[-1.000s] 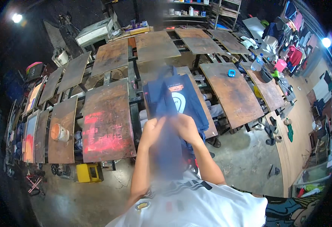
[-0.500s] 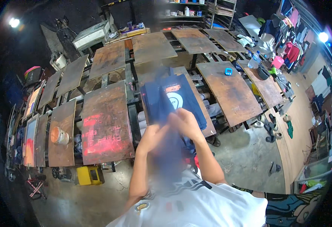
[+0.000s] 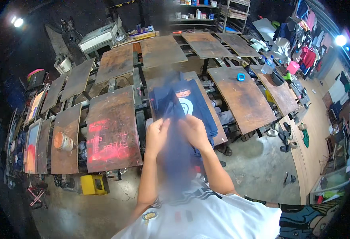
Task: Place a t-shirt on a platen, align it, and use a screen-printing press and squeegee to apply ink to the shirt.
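A stack of dark navy cloth pieces [image 3: 204, 115] lies on a wooden board in the middle, its top showing a white round print and a smaller orange one. My left hand [image 3: 157, 137] is closed, thumb and fingers pinching a raised navy cloth [image 3: 167, 106] at the stack's left side. Close by on the right, my right hand [image 3: 195, 131] has its fingers curled in at the same cloth, just below the white print. A blurred vertical band covers the centre of the view, veiling the right fingertips and part of the cloth.
Worn wooden boards [image 3: 242, 97] on metal frames stand around the stack, one stained pink [image 3: 113, 135]. A paint-smeared bucket [image 3: 63, 142] sits on a left board, a blue timer [image 3: 241, 76] on a right one. Below are a yellow stool [image 3: 93, 185] and sandals [image 3: 284, 143].
My hands have moved apart from being close together over the stack, the left one slightly left. A navy fold now stands up between them.
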Action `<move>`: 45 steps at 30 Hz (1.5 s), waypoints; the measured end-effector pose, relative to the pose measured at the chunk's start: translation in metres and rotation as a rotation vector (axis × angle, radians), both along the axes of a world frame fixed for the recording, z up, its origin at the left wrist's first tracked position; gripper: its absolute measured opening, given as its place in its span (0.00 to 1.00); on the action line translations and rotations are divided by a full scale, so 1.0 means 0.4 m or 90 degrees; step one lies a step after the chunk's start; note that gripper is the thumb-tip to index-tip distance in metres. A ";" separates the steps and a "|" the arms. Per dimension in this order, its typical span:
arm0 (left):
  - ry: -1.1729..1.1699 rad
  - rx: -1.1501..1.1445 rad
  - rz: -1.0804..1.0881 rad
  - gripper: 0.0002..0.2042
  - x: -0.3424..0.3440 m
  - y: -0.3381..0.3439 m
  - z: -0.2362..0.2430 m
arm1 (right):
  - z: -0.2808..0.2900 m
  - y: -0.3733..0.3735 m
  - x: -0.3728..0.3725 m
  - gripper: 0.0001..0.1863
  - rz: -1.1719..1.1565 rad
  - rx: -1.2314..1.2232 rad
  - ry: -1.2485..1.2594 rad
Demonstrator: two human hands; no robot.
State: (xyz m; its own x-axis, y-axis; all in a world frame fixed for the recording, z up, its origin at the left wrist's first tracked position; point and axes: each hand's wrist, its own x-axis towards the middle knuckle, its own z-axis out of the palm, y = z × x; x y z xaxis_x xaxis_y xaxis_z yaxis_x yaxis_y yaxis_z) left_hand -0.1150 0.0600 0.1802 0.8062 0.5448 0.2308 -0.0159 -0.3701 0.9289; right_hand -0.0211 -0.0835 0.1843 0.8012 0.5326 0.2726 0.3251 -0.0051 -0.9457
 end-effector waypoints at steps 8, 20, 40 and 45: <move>0.005 -0.006 -0.020 0.19 -0.045 -0.028 -0.014 | -0.038 -0.036 -0.004 0.19 0.045 -0.011 0.005; 0.061 0.024 -0.069 0.20 -0.058 -0.032 0.030 | -0.015 -0.012 -0.032 0.19 0.026 -0.049 -0.069; 0.063 0.036 -0.018 0.22 -0.022 -0.012 -0.014 | -0.008 -0.016 -0.010 0.23 0.033 -0.073 -0.067; 0.030 0.059 -0.005 0.21 -0.024 -0.020 -0.043 | -0.008 -0.036 -0.010 0.22 0.050 -0.078 -0.045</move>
State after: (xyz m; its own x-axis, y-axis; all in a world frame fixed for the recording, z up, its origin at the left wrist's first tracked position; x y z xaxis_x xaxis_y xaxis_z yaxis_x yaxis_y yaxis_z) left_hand -0.1245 0.0520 0.1631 0.8218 0.5163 0.2409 0.0243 -0.4542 0.8905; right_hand -0.0250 -0.0977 0.1813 0.7368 0.6256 0.2564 0.3948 -0.0902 -0.9143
